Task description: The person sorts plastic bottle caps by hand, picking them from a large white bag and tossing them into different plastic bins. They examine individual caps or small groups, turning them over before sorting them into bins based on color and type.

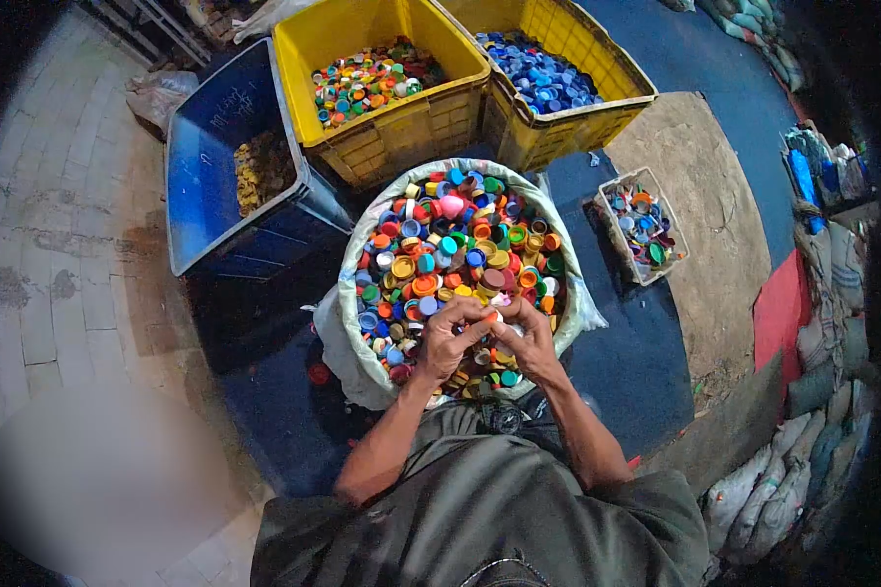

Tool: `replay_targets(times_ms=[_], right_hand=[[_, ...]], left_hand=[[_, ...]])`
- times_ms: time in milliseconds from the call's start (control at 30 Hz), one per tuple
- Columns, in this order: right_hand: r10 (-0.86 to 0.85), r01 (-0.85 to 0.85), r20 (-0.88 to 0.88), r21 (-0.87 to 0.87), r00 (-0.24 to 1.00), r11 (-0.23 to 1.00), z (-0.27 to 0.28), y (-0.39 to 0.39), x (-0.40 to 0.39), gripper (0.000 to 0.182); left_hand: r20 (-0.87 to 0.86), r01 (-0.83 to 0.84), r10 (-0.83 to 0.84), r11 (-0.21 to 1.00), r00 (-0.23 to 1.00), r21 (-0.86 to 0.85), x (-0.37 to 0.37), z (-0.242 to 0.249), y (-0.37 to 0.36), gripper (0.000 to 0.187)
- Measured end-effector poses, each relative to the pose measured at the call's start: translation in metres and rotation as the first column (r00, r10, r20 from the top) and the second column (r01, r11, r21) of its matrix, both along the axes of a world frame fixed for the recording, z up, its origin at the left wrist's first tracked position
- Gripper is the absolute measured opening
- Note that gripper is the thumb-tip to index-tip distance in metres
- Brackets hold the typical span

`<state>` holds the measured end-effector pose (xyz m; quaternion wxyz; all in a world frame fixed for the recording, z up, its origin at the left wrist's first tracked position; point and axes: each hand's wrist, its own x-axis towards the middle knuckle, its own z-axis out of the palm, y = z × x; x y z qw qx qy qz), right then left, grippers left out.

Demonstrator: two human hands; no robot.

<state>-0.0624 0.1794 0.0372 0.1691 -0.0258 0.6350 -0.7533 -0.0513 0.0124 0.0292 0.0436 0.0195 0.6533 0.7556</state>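
Close together over the near part of a sack of plastic bottle caps, my left hand (450,339) and my right hand (527,339) are both closed, fingertips pinched. Between them is a small orange-and-white bottle cap (496,317), mostly covered by the fingers. Right below the hands, loose bottle caps (424,285) in many colours fill the round container to near its rim. A pale sack (350,279) lines it and folds over the edge. A pink-and-white piece by the fingertips is too small to make out.
Behind stand a blue bin (206,230) with yellowish material, a yellow bin (392,122) of mixed caps and another yellow bin (607,115) of blue caps. A white crate (646,277) of mixed pieces sits at right. Filled sacks (764,499) line the right side.
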Motion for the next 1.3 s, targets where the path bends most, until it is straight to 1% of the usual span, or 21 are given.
replay_targets(times_ms=[100,200,300,400,500,600,633,667,733,767,833,867,900,933,1000,1033,1133,1167,1200,1233,1300], right_hand=[[0.005,-0.002,-0.043,0.055,0.999,0.998,0.004,-0.001,0.001,0.021],[0.057,-0.047,-0.058,0.163,0.997,0.986,0.006,0.003,-0.001,0.022],[0.049,-0.042,-0.044,0.144,0.998,0.989,0.007,-0.002,-0.004,0.022],[-0.032,0.041,-0.08,0.117,0.996,0.992,0.005,-0.013,-0.001,0.023],[-0.052,0.056,0.07,-0.052,0.996,0.997,-0.023,-0.015,0.005,0.032],[-0.083,0.093,0.113,-0.085,0.99,0.992,0.025,-0.026,0.002,0.047],[-0.059,0.091,-0.183,0.169,0.981,0.981,0.006,-0.027,0.001,0.054],[0.029,0.036,-0.207,0.304,0.978,0.952,0.008,-0.022,0.0,0.053],[0.206,-0.053,-0.214,0.558,0.955,0.828,0.024,-0.011,-0.006,0.052],[0.265,0.084,-0.508,0.565,0.82,0.821,0.024,-0.006,-0.009,0.047],[0.422,0.022,-0.487,0.674,0.765,0.739,0.027,0.0,-0.011,0.051],[0.496,-0.002,-0.469,0.726,0.731,0.688,0.032,0.001,-0.012,0.053],[0.534,-0.006,-0.439,0.769,0.722,0.64,0.044,-0.002,-0.011,0.047],[0.538,0.023,-0.472,0.766,0.698,0.642,0.044,-0.002,-0.009,0.045],[0.547,0.081,-0.536,0.758,0.643,0.647,0.043,-0.003,-0.007,0.04],[0.549,0.075,-0.555,0.742,0.625,0.666,0.045,-0.004,-0.007,0.033],[0.59,-0.055,-0.506,0.728,0.629,0.683,0.046,-0.003,-0.011,0.028],[0.587,-0.043,-0.516,0.727,0.624,0.685,0.036,0.0,-0.012,0.028],[0.583,-0.031,-0.526,0.725,0.619,0.688,0.018,0.005,-0.013,0.028],[0.579,-0.019,-0.536,0.723,0.615,0.69,0.012,0.005,-0.014,0.028],[0.551,0.065,-0.577,0.724,0.603,0.687,0.015,0.008,-0.01,0.028]], left_hand=[[-0.017,0.011,-0.012,0.999,1.0,-0.037,0.001,-0.001,-0.002,0.012],[0.023,-0.028,0.028,0.999,0.999,-0.029,0.002,0.006,-0.001,0.013],[-0.152,-0.146,0.123,0.978,0.981,-0.152,0.001,0.006,0.003,0.011],[-0.357,-0.333,0.178,0.835,0.917,-0.438,-0.001,0.008,0.007,0.008],[-0.459,-0.364,0.122,0.795,0.88,-0.486,-0.001,0.018,0.006,0.007],[-0.429,-0.414,0.213,0.788,0.878,-0.456,0.001,0.017,0.007,0.006],[-0.391,-0.39,0.206,0.786,0.897,-0.48,0.001,0.009,0.005,0.01],[-0.272,-0.291,0.17,0.811,0.947,-0.508,0.002,0.007,0.003,0.012],[-0.023,-0.082,0.082,0.847,0.996,-0.525,0.003,0.011,-0.005,0.015],[0.155,0.046,0.022,0.906,0.988,-0.42,0.005,0.016,-0.011,0.016],[-0.08,0.091,-0.144,0.882,0.986,-0.463,0.004,0.017,-0.018,0.021],[-0.103,0.121,-0.192,0.87,0.976,-0.477,0.004,0.015,-0.021,0.023],[-0.125,0.149,-0.239,0.858,0.963,-0.491,0.005,0.012,-0.024,0.026],[-0.147,0.176,-0.286,0.845,0.947,-0.505,0.005,0.009,-0.027,0.028],[-0.06,0.213,-0.265,0.872,0.962,-0.441,0.004,0.007,-0.029,0.029],[0.033,0.28,-0.287,0.897,0.957,-0.341,0.006,0.004,-0.031,0.033],[-0.169,0.149,-0.173,0.978,0.97,-0.144,0.013,-0.017,-0.019,0.035],[0.006,0.2,-0.2,0.98,0.98,0.007,0.018,-0.02,-0.02,0.035],[0.177,0.221,-0.249,0.961,0.952,0.164,0.022,-0.012,-0.021,0.035],[0.332,0.209,-0.315,0.924,0.889,0.319,0.025,-0.004,-0.023,0.036],[0.424,-0.045,-0.154,0.905,0.892,0.423,0.019,0.004,-0.032,0.035]])
